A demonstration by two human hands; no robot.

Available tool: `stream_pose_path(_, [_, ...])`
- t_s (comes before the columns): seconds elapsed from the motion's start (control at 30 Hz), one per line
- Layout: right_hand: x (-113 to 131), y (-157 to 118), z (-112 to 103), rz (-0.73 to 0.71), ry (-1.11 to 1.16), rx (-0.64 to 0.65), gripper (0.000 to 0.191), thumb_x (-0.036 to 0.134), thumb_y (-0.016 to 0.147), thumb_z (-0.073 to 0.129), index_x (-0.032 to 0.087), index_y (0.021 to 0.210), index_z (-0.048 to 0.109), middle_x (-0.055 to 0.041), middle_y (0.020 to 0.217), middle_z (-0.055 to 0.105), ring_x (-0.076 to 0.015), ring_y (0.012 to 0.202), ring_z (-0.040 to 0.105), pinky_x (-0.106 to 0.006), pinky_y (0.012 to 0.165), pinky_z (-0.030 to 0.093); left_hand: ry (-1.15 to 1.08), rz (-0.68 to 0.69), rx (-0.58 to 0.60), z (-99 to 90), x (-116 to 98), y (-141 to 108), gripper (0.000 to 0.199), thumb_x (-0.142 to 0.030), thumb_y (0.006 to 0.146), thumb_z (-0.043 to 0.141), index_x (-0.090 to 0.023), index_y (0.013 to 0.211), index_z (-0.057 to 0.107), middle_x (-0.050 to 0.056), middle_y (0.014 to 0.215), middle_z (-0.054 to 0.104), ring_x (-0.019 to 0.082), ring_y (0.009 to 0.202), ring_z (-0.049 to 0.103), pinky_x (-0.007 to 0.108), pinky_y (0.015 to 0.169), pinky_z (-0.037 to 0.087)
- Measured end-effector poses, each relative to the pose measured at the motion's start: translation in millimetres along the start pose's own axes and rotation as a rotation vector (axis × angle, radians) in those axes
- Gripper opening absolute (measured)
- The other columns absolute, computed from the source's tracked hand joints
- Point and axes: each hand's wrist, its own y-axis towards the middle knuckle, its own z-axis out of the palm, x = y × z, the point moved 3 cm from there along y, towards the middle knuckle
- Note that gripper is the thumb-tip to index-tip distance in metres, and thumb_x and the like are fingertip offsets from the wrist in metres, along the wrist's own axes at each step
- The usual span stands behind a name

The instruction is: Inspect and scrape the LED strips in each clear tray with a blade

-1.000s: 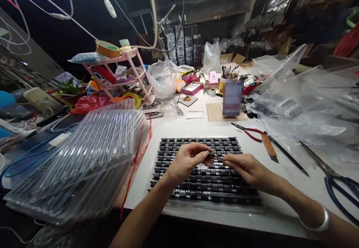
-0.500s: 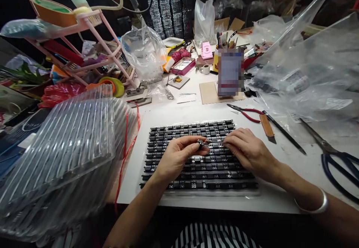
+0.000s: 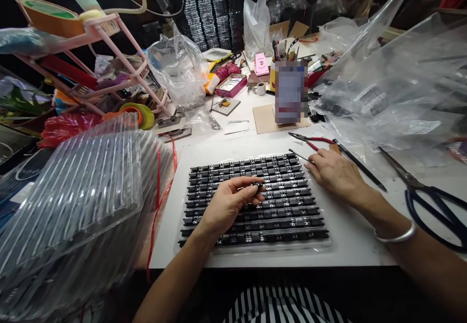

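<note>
Black component rows (image 3: 273, 237) are sitting in a clear tray (image 3: 292, 249) on the white worktop (image 3: 170, 245). Left hand (image 3: 223, 205) is hovering above the middle rows, its grip pinching a small dark part (image 3: 257, 185) between thumb and fingers; exact part type is too small to tell. Right hand (image 3: 333, 174) is working just beside the tray's far right corner, its grip clenching a thin dark tool (image 3: 299, 155), tip pointing at the top row's end. Red-handled pliers (image 3: 321, 139) and a black pointed rod (image 3: 361, 166) are lying just beyond that hand; big scissors (image 3: 416, 183) are resting farther right. Ribbed clear trays (image 3: 73, 182) are piling up on the left, red string (image 3: 157, 211) running between them and the work tray. Blurred upright panel (image 3: 290, 94) is standing on a tan card (image 3: 263, 120) behind, pen holder (image 3: 273, 77) sitting behind it.
</note>
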Motion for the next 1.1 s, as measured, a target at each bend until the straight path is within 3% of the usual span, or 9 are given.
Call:
stream_pose_path(0.1, [18.0, -0.2, -15.7, -0.024, 0.13, -0.12, 0.027, 0.029, 0.092, 0.046, 0.012, 0.089, 0.066, -0.0142, 0.092, 0.064, -0.0261, 0.087, 0.055, -0.04, 0.071, 0.041, -0.027, -0.046, -0.011, 1.1, 1.0, 1.0, 0.027, -0.024, 0.074, 0.075, -0.012, 0.099, 0.072, 0.009, 0.09, 0.071, 0.011, 0.073, 0.065, 0.019, 0.068, 0.051])
stream_pose_path(0.17, [40.2, -1.3, -28.7, -0.093, 0.401, -0.172, 0.022, 0.024, 0.092, 0.047, 0.013, 0.098, 0.064, -0.0126, 0.097, 0.064, -0.0233, 0.091, 0.056, -0.04, 0.077, 0.044, -0.027, -0.07, 0.0, 1.9, 3.5, 1.9, 0.03, -0.024, 0.075, 0.075, -0.012, 0.102, 0.071, 0.01, 0.093, 0.071, 0.012, 0.076, 0.066, 0.021, 0.071, 0.052])
stream_pose_path(0.27, [70.2, -0.4, -38.3, -0.191, 0.827, -0.05, 0.018, 0.018, 0.091, 0.048, 0.015, 0.102, 0.063, -0.0083, 0.095, 0.065, -0.0167, 0.088, 0.059, -0.033, 0.078, 0.049, -0.039, -0.091, 0.026, 3.2, 8.2, 3.5, 0.03, -0.023, 0.075, 0.075, -0.011, 0.102, 0.071, 0.01, 0.091, 0.072, 0.014, 0.077, 0.067, 0.023, 0.074, 0.053])
stream_pose_path(0.37, [82.1, 4.4, -38.1, -0.123, 1.001, 0.126, 0.015, 0.017, 0.089, 0.052, 0.016, 0.097, 0.065, -0.0045, 0.088, 0.068, -0.0134, 0.08, 0.061, -0.028, 0.071, 0.05, -0.068, -0.085, 0.036, 3.7, 10.0, 4.6, 0.026, -0.022, 0.073, 0.076, -0.011, 0.097, 0.072, 0.009, 0.087, 0.072, 0.015, 0.075, 0.068, 0.024, 0.075, 0.053])
stream_pose_path(0.47, [82.6, 8.2, -37.2, -0.05, 1.065, 0.15, 0.012, 0.017, 0.086, 0.057, 0.016, 0.093, 0.066, -0.0031, 0.086, 0.069, -0.0122, 0.078, 0.062, -0.025, 0.066, 0.049, -0.118, -0.074, 0.063, 4.4, 8.9, 4.7, 0.023, -0.021, 0.075, 0.075, -0.012, 0.096, 0.072, 0.009, 0.089, 0.073, 0.016, 0.079, 0.069, 0.024, 0.078, 0.053])
stream_pose_path(0.63, [84.3, 4.6, -31.2, -0.017, 1.15, 0.03, 0.013, 0.019, 0.086, 0.057, 0.016, 0.096, 0.064, -0.0032, 0.086, 0.069, -0.0122, 0.077, 0.063, -0.026, 0.067, 0.051, -0.167, -0.086, 0.064, 4.0, 8.5, 4.5, 0.022, -0.021, 0.076, 0.073, -0.011, 0.096, 0.072, 0.01, 0.09, 0.073, 0.017, 0.08, 0.069, 0.025, 0.08, 0.054])
stream_pose_path(0.87, [87.5, -3.7, -29.1, -0.083, 1.051, -0.082, 0.007, 0.016, 0.086, 0.054, 0.015, 0.088, 0.061, -0.0023, 0.077, 0.063, -0.0104, 0.069, 0.059, -0.024, 0.063, 0.049, -0.2, -0.129, 0.114, 6.3, 11.4, 4.8, 0.019, -0.019, 0.081, 0.068, -0.01, 0.097, 0.072, 0.011, 0.093, 0.073, 0.016, 0.083, 0.069, 0.025, 0.084, 0.054])
stream_pose_path(1.1, [83.6, -3.0, -26.6, -0.029, 1.078, -0.044, 0.005, 0.015, 0.084, 0.056, 0.017, 0.086, 0.06, -0.0014, 0.076, 0.064, -0.0104, 0.067, 0.058, -0.023, 0.058, 0.046, -0.171, -0.14, 0.11, 5.9, 13.2, 4.8, 0.024, -0.022, 0.084, 0.065, -0.009, 0.103, 0.071, 0.014, 0.097, 0.072, 0.022, 0.094, 0.069, 0.032, 0.094, 0.051])
